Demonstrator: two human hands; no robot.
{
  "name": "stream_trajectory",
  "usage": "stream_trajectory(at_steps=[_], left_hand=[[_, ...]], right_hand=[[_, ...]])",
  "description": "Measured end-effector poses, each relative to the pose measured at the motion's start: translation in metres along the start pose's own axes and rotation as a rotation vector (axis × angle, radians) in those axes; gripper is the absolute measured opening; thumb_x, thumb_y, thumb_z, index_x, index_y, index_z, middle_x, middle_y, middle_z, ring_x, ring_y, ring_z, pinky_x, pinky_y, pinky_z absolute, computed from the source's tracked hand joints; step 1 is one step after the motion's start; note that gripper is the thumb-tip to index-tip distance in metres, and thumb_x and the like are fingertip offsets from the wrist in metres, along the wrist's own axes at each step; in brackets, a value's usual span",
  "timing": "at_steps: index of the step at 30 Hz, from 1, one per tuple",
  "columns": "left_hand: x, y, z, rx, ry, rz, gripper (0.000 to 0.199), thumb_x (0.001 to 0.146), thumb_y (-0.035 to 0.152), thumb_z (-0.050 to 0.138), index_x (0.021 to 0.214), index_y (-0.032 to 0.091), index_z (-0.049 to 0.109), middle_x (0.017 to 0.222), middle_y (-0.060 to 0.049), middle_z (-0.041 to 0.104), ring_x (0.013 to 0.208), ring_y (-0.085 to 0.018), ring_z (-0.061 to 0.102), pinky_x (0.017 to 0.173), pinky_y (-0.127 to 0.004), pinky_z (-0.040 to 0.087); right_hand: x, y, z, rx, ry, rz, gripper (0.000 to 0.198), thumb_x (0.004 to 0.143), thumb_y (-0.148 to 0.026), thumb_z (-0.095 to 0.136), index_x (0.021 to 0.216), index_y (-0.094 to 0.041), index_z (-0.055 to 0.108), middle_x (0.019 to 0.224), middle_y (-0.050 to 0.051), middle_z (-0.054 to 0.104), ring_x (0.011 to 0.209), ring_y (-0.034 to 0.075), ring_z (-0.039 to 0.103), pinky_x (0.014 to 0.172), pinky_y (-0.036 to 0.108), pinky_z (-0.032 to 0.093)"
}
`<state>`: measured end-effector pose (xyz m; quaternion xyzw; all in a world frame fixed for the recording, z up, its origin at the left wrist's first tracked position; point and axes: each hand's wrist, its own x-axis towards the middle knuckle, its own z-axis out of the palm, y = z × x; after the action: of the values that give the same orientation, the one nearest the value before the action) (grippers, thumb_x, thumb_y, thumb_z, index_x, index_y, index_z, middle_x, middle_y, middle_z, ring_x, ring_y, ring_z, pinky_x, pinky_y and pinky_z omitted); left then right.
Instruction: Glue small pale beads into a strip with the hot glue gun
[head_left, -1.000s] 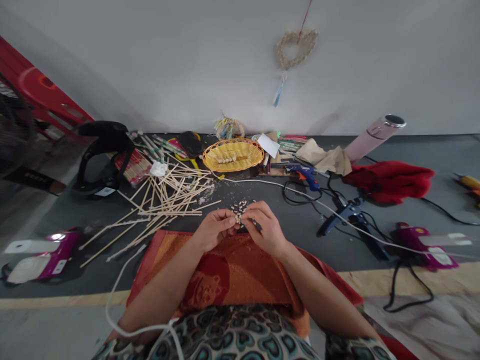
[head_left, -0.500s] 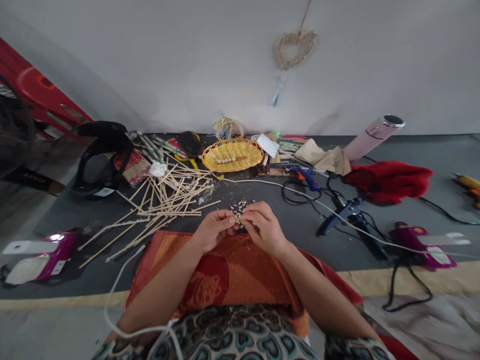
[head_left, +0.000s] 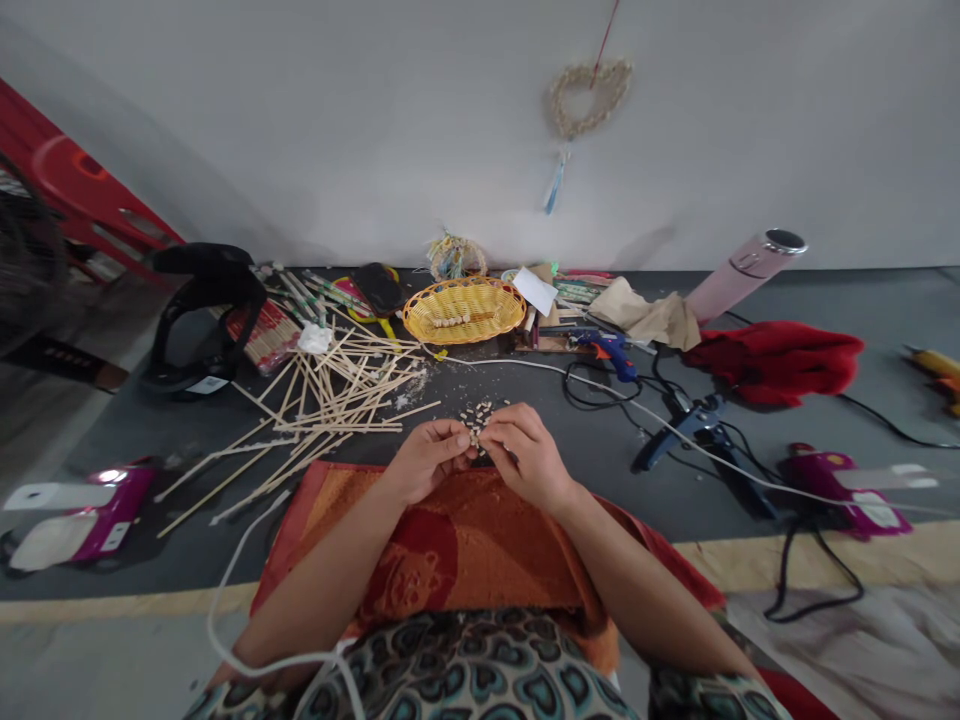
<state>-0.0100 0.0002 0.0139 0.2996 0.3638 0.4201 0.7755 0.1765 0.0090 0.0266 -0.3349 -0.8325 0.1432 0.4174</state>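
My left hand [head_left: 429,458] and my right hand [head_left: 529,452] meet over the front of the dark table, fingertips nearly touching. Both are closed in a pinch. Whatever sits between the fingertips is too small to make out. Just beyond and between them lies a scatter of small pale wooden pieces [head_left: 478,411]. Below the hands an orange-red towel [head_left: 487,540] hangs over the table edge and my lap. Farther back stands a yellow woven basket [head_left: 491,300] with a short row of pale pieces [head_left: 453,321] inside.
Loose wooden sticks [head_left: 337,390] spread to the left. A blue glue gun [head_left: 611,350], dark blue cutters [head_left: 686,430], a red cloth [head_left: 776,362] and a pink flask [head_left: 746,275] lie or stand on the right. A white cable [head_left: 540,362] crosses the table.
Almost nothing differs; both hands keep their pinch in the same place. The whole view has shifted very slightly.
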Motion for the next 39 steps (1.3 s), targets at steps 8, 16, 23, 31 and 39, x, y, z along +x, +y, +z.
stream_trajectory(at_steps=[8,16,23,31,39], left_hand=[[0.0,0.001,-0.001,-0.005,0.008,-0.034,0.022,0.072,0.029,0.077,0.072,0.012,0.063,0.064,-0.003,0.065,0.054,-0.008,0.057,0.054,-0.019,0.041],[-0.001,0.001,-0.001,0.028,-0.012,-0.063,0.023,0.072,0.029,0.077,0.067,0.012,0.062,0.059,0.0,0.062,0.049,-0.007,0.054,0.052,-0.018,0.04],[-0.001,0.0,-0.001,0.055,-0.02,-0.054,0.027,0.072,0.034,0.076,0.069,0.011,0.064,0.061,-0.002,0.063,0.05,-0.006,0.053,0.051,-0.018,0.039],[0.0,0.0,0.0,0.095,0.029,-0.045,0.023,0.068,0.03,0.079,0.072,0.011,0.067,0.063,-0.002,0.064,0.052,-0.007,0.054,0.054,-0.019,0.04],[0.001,0.0,-0.001,0.114,0.052,-0.034,0.024,0.069,0.032,0.079,0.074,0.012,0.067,0.064,-0.002,0.065,0.053,-0.007,0.054,0.056,-0.019,0.04]], right_hand=[[-0.002,0.0,-0.004,0.16,0.011,0.105,0.021,0.087,-0.02,0.061,0.107,-0.024,0.06,0.104,0.008,0.06,0.101,0.021,0.056,0.089,0.04,0.049],[-0.001,-0.002,-0.003,0.195,-0.108,0.14,0.031,0.085,-0.029,0.066,0.114,-0.024,0.06,0.109,0.009,0.06,0.107,0.023,0.055,0.096,0.043,0.046],[0.001,-0.002,-0.002,0.167,-0.084,0.097,0.018,0.087,-0.023,0.062,0.105,-0.022,0.063,0.099,0.007,0.062,0.098,0.02,0.056,0.089,0.04,0.047],[-0.004,0.004,0.005,0.056,-0.054,0.061,0.019,0.086,-0.021,0.062,0.104,-0.024,0.064,0.1,0.007,0.063,0.094,0.021,0.056,0.086,0.041,0.047],[-0.005,0.005,0.006,0.001,-0.031,0.032,0.019,0.084,-0.02,0.063,0.102,-0.023,0.064,0.099,0.006,0.064,0.094,0.021,0.057,0.084,0.04,0.047]])
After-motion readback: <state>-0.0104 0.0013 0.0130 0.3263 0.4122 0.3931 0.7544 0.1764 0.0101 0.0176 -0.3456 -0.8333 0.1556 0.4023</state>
